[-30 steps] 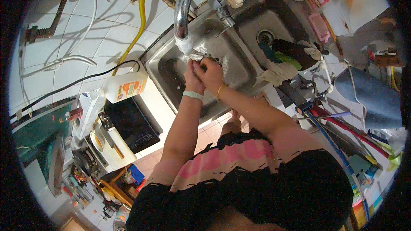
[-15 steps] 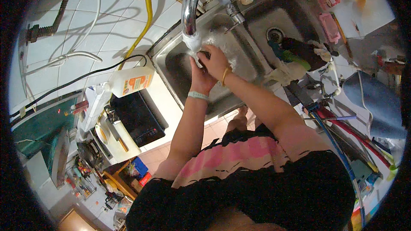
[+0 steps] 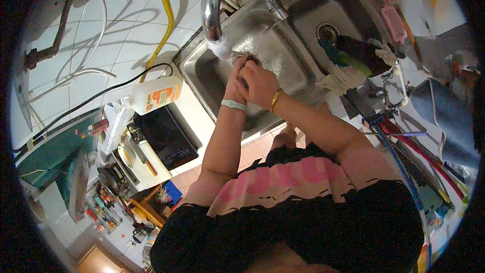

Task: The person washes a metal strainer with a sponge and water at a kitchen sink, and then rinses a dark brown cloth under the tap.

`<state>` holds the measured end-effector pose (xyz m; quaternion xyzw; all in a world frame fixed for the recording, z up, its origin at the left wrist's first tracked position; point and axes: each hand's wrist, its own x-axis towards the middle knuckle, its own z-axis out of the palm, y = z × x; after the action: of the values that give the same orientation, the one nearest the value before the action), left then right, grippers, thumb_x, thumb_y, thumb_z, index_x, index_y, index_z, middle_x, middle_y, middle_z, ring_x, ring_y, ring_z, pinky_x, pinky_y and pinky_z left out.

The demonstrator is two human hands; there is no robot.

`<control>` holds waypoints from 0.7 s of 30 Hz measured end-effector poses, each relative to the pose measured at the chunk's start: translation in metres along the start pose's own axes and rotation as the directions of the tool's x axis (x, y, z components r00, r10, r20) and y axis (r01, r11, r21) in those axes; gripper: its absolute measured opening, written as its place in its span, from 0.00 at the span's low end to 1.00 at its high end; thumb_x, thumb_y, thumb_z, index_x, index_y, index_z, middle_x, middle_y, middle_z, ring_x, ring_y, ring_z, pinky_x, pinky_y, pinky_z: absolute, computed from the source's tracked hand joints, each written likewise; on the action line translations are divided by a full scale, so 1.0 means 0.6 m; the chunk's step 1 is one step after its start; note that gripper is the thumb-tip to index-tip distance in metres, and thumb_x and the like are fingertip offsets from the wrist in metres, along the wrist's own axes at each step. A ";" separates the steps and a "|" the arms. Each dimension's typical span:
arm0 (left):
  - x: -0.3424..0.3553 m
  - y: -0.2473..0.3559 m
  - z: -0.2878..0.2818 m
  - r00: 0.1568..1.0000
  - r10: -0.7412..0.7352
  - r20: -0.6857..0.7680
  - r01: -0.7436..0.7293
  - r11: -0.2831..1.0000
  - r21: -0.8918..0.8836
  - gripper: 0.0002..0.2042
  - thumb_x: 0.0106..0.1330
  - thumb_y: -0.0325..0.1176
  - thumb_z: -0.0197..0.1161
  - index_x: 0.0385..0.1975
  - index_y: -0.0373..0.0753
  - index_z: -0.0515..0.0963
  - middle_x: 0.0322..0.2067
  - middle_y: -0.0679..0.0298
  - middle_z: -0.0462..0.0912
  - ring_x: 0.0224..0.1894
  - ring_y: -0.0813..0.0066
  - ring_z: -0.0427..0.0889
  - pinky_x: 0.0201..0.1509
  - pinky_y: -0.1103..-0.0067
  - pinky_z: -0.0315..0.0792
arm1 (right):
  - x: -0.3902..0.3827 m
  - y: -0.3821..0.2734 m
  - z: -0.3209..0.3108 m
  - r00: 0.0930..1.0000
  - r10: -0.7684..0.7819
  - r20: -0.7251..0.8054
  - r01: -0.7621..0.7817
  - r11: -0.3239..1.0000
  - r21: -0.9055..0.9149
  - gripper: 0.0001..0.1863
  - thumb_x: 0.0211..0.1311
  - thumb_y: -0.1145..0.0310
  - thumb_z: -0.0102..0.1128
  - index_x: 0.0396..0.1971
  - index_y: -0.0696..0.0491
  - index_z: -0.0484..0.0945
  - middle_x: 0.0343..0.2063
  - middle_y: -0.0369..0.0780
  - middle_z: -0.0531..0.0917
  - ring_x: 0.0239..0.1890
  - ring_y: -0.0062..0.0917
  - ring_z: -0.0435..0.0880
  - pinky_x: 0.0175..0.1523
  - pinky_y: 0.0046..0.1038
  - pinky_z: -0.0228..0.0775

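Observation:
Over the left basin of the steel sink [image 3: 298, 78], my two hands are pressed together below the chrome faucet [image 3: 212, 15]. My left hand [image 3: 232, 83], with a pale band at the wrist, is partly covered by the right. My right hand [image 3: 260, 83], with a yellow bracelet, has its fingers curled over the left. A small dark brownish thing [image 3: 251, 59] shows at the fingertips between both hands. Its kind is too small and hidden to tell. Bright wet glints lie on the basin floor beside the hands.
A white jug with an orange label [image 3: 156, 96] stands left of the sink, near a black cooktop [image 3: 164, 136]. Dark and green cloths [image 3: 353, 58] hang over the right basin's edge. A yellow hose [image 3: 166, 20] runs down the tiled wall. Pink containers [image 3: 393, 23] sit at the right.
My hands have drawn back from under the faucet, slightly toward me. The right hand has turned and now closes over the left, and the dark thing shows between them.

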<state>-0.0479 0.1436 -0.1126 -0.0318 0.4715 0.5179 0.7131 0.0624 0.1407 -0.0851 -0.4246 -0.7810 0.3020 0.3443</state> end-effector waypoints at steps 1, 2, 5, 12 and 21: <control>0.007 0.003 -0.011 0.998 0.019 0.062 -0.017 0.999 -0.030 0.12 0.67 0.43 0.50 0.38 0.42 0.74 0.33 0.64 0.77 0.37 0.72 0.76 0.45 0.75 0.71 | 0.004 0.003 0.006 1.000 -0.016 -0.020 0.016 1.000 0.001 0.12 0.51 0.60 0.60 0.29 0.51 0.70 0.32 0.41 0.74 0.29 0.38 0.78 0.29 0.35 0.73; 0.019 0.004 -0.031 0.992 0.036 0.123 -0.029 0.998 -0.059 0.12 0.67 0.44 0.49 0.35 0.42 0.73 0.33 0.65 0.77 0.37 0.72 0.76 0.45 0.75 0.71 | 0.008 0.004 0.011 1.000 0.000 0.013 0.000 1.000 0.018 0.13 0.52 0.60 0.58 0.32 0.52 0.70 0.34 0.43 0.74 0.31 0.39 0.78 0.32 0.37 0.73; 0.023 0.005 -0.037 0.954 0.105 0.282 -0.063 0.986 -0.154 0.13 0.68 0.44 0.47 0.29 0.43 0.72 0.31 0.65 0.76 0.37 0.71 0.75 0.44 0.75 0.71 | 0.026 0.004 0.019 0.992 0.065 0.106 -0.069 0.997 0.037 0.15 0.53 0.60 0.53 0.37 0.53 0.72 0.37 0.47 0.77 0.36 0.41 0.80 0.37 0.40 0.75; 0.030 -0.008 -0.041 0.971 0.166 0.174 -0.131 0.972 -0.196 0.15 0.69 0.46 0.43 0.41 0.43 0.71 0.42 0.64 0.76 0.45 0.67 0.75 0.51 0.71 0.70 | 0.076 0.031 0.065 0.957 0.280 0.080 -0.286 0.955 0.078 0.10 0.53 0.62 0.52 0.26 0.53 0.77 0.30 0.45 0.81 0.33 0.41 0.81 0.40 0.39 0.74; -0.004 -0.041 0.006 0.922 0.367 -0.125 -0.313 0.894 0.320 0.19 0.63 0.39 0.59 0.49 0.38 0.67 0.41 0.62 0.75 0.43 0.68 0.76 0.44 0.75 0.73 | 0.053 0.145 0.033 0.879 0.475 0.040 -0.476 0.872 0.111 0.25 0.62 0.50 0.44 0.31 0.60 0.77 0.33 0.55 0.79 0.39 0.50 0.76 0.44 0.41 0.67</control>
<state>-0.0266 0.1324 -0.1198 0.1107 0.6046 0.5537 0.5618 0.0733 0.2046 -0.1543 -0.5808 -0.6354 0.4252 0.2794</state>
